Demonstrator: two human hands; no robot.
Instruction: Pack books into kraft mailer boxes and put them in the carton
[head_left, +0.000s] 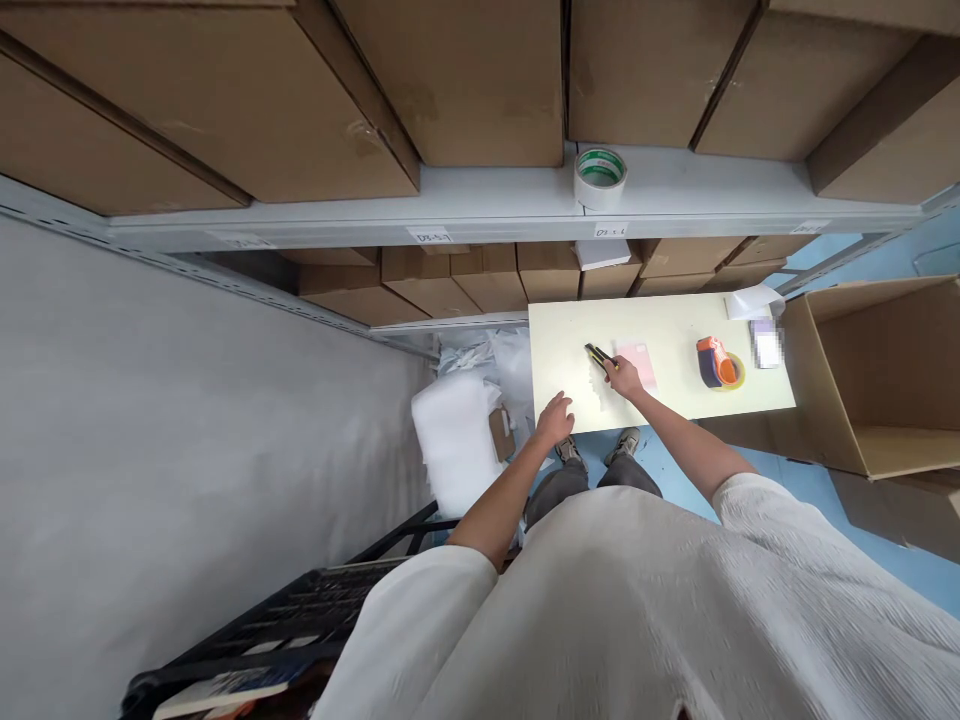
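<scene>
My right hand [624,377] is closed round a yellow and black utility knife [599,356], holding it over the pale table [675,395] next to a pink card [638,361]. My left hand [556,418] hovers over the table's near left edge with its fingers loosely spread and nothing in it. A thin clear piece, hard to make out, lies on the table between the two hands.
An orange and blue tape dispenser [718,364] and a small purple-white item [766,344] lie on the table's right side. An open cardboard box [885,370] stands to the right. A tape roll [600,176] sits on the grey shelf among boxes. White foam wrap [457,440] lies left of the table.
</scene>
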